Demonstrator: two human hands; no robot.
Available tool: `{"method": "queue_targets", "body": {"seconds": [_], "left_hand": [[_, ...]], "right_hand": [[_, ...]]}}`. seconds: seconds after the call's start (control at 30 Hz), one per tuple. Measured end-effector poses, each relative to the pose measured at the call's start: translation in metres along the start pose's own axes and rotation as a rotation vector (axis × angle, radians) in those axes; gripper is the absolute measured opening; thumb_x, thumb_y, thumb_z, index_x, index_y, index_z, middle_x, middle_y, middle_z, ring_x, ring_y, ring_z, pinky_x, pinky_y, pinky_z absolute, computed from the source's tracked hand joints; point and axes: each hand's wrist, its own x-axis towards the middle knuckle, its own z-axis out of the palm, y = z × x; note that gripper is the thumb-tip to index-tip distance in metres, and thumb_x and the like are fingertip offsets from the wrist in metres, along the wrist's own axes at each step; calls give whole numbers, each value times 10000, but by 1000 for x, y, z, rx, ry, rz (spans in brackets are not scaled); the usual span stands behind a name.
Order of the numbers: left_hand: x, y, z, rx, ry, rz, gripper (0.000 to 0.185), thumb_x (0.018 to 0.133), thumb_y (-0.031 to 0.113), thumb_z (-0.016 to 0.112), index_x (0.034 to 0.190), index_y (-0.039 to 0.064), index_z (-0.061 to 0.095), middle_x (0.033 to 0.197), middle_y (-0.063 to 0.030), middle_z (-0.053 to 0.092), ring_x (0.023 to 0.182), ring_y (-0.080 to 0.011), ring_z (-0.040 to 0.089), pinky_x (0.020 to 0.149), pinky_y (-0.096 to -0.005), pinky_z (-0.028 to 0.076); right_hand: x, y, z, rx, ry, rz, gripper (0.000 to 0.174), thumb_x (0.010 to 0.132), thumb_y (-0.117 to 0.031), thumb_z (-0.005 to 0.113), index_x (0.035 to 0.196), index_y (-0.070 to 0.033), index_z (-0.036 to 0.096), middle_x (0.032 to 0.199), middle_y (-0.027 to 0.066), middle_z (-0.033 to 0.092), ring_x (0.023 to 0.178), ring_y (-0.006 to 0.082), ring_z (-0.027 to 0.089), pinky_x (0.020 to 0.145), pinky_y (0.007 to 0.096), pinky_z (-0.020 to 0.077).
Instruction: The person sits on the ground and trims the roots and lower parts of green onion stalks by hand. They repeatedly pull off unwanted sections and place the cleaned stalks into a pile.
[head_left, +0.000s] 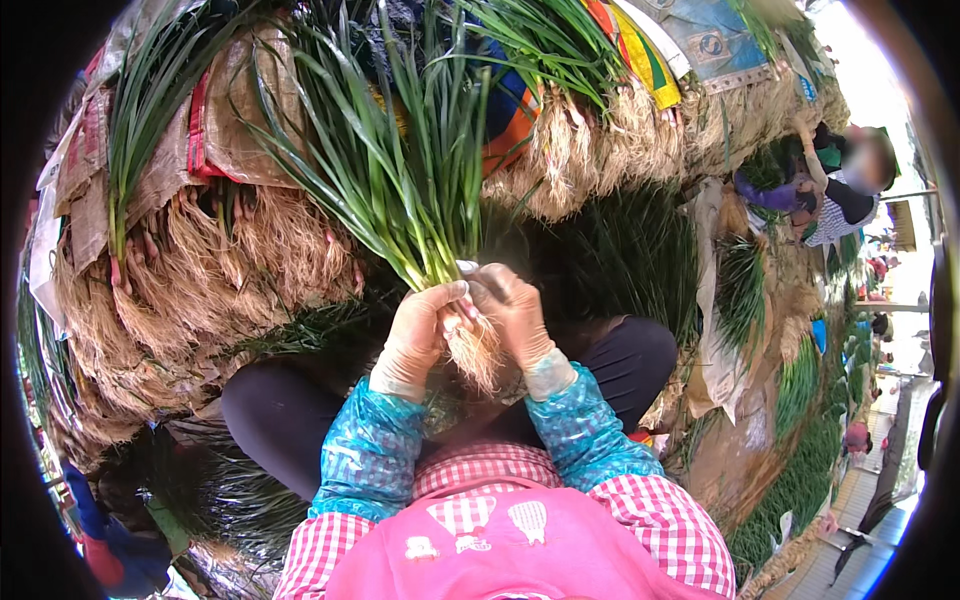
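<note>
Both my hands grip one bunch of green garlic plants (420, 217), upright in front of my lap, with long green leaves fanning away from me. My left hand (416, 330) wraps the lower stems from the left, its thumb over the front. From the right, my right hand (516, 309) closes on the same stems near the bulbs. Thin, pale gloves seem to cover both hands. Below the fingers hangs a tuft of tan roots (476, 352). Something small and white shows at the fingertips where the hands meet; I cannot tell what it is.
Rooted garlic plants (225, 270) lie heaped at the left, partly under woven sacks (251, 105). Another root-out pile (570, 150) stands at upper right. Dark green leaves (622, 255) lie beyond my right knee (637, 367). A co-worker (847, 187) sits at far right.
</note>
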Motion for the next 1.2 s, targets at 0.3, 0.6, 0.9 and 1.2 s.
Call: {"method": "queue_targets", "body": {"seconds": [0.3,0.6,0.9,1.2], "left_hand": [[3,2,-15,-45,57,59,220,872,61,524,1031,-56,619,656,-135,622,470,-168,554,481,-273,506],[-3,6,-14,-63,85,34,138,852,77,526,886,-33,601,626,-118,611,455,-175,548,452,-274,484],[-11,8,9,-291,21,80,281,834,86,489,1034,-81,593,715,-158,631,620,-217,616,723,-290,561],[1,-6,-18,-69,-3,-96,199,849,79,533,1023,-6,577,672,-150,610,513,-246,591,536,-368,551]], "right_hand": [[-2,5,-18,304,79,363,248,932,-182,649,1061,29,629,849,75,668,766,141,622,690,277,504],[25,-18,-3,-296,-112,-19,154,907,-137,613,927,15,625,745,124,622,679,145,607,631,315,492],[6,7,-7,384,205,364,124,953,-153,562,957,-33,592,812,69,656,616,90,564,532,243,445],[64,-32,5,-636,-347,324,361,922,-316,594,865,37,641,774,186,643,699,244,627,647,377,481]]}}
